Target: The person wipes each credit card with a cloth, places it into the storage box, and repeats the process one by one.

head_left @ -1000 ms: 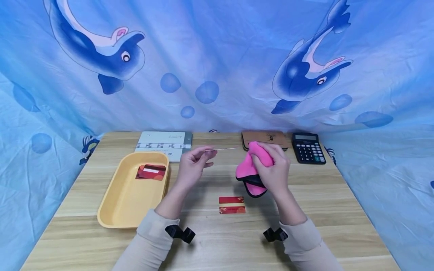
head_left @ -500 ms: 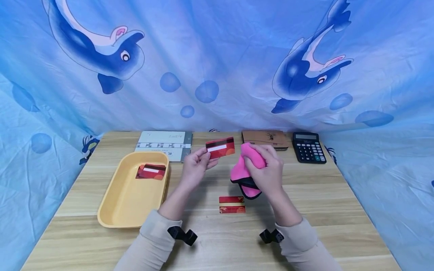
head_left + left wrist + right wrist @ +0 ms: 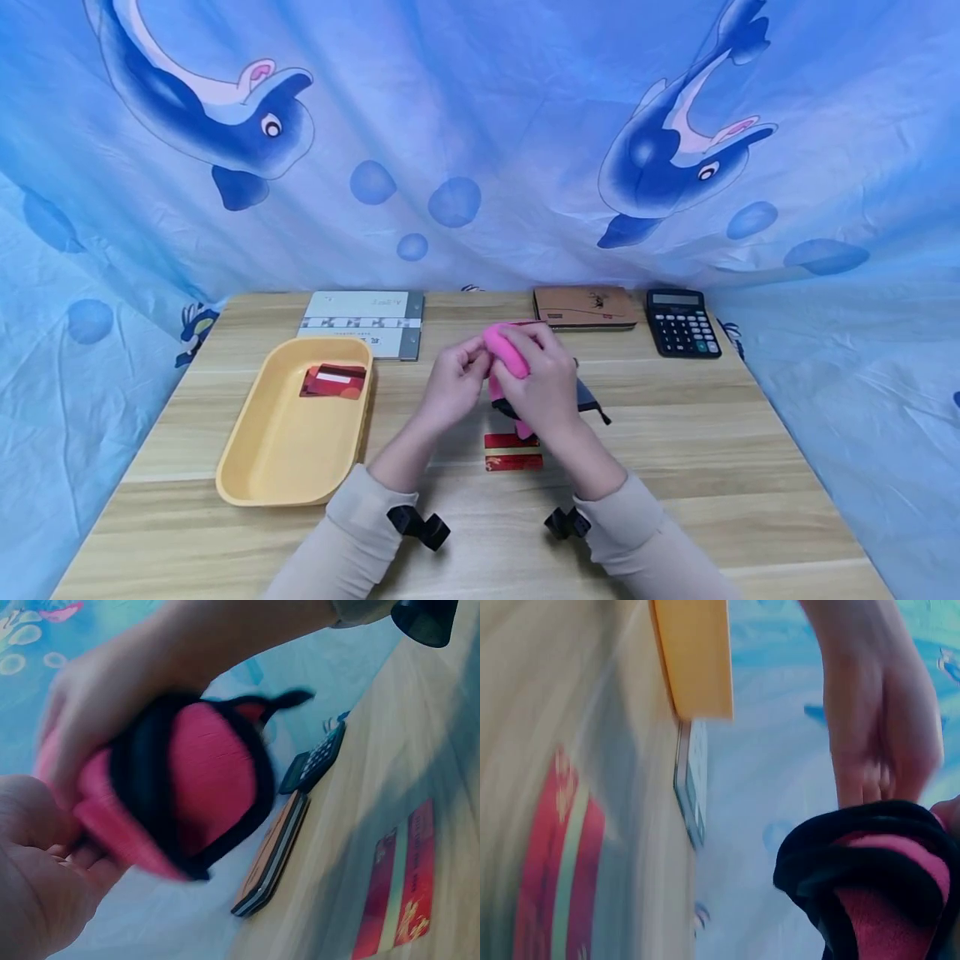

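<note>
My left hand point(image 3: 454, 382) pinches a red bank card. The card is mostly hidden behind a pink cloth with black edging point(image 3: 507, 352); only a thin red edge shows above it. My right hand point(image 3: 542, 385) grips that cloth in a bundle, pressed up against the left fingers. A grey flap with a small black loop hangs out at its right. In the left wrist view, the cloth point(image 3: 214, 769) is folded over on itself. Below the hands, another red card with a gold stripe point(image 3: 513, 462) lies on the table.
A yellow tray point(image 3: 247, 442) at the left holds several red cards point(image 3: 333, 382). Behind it lies a pale notebook point(image 3: 360, 310). A brown wallet-like case point(image 3: 585, 307) and a black calculator point(image 3: 681, 325) lie at the back right. A blue dolphin curtain point(image 3: 487, 100) hangs behind the table.
The left hand turned the card from edge-on to face-on. Both hands then came together, and the cloth moved left over the card, which it now mostly covers.
</note>
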{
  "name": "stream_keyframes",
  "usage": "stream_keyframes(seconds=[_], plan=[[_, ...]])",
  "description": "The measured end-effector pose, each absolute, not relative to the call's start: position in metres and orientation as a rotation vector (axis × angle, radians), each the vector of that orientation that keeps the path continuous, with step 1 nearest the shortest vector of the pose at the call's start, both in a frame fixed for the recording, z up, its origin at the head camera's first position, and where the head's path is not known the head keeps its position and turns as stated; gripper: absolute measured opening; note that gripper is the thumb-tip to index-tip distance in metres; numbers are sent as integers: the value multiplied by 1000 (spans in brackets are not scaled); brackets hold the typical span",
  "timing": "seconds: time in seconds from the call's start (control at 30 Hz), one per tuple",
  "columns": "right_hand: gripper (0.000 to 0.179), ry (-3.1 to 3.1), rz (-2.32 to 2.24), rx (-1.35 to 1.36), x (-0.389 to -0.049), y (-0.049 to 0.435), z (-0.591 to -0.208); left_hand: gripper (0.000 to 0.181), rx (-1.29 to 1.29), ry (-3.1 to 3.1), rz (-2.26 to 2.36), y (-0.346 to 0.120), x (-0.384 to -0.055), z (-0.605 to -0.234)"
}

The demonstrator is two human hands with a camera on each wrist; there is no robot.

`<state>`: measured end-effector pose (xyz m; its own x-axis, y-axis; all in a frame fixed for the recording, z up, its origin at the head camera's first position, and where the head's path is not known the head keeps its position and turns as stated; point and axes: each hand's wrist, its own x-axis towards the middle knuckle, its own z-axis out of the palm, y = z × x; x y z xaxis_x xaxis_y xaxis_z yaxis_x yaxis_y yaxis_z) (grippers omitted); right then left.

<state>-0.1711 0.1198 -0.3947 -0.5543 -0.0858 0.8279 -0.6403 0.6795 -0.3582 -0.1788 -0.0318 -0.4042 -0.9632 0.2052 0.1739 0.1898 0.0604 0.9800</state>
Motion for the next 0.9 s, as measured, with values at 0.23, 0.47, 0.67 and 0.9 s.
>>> stream_keyframes(seconds=[0.23, 0.47, 0.67, 0.9], plan=[[32, -2030, 876, 526, -174, 128, -395, 30, 350, 2243, 2172, -33, -176, -405], [34, -2042, 899, 453, -178, 142, -393, 28, 363, 2126, 2283, -34, -176, -403], [29, -2036, 945, 643, -171, 125, -389, 32, 463, 2312, 2131, -28, -174, -407], [31, -2019, 907, 560, -171, 130, -390, 29, 448, 2306, 2198, -32, -172, -407]])
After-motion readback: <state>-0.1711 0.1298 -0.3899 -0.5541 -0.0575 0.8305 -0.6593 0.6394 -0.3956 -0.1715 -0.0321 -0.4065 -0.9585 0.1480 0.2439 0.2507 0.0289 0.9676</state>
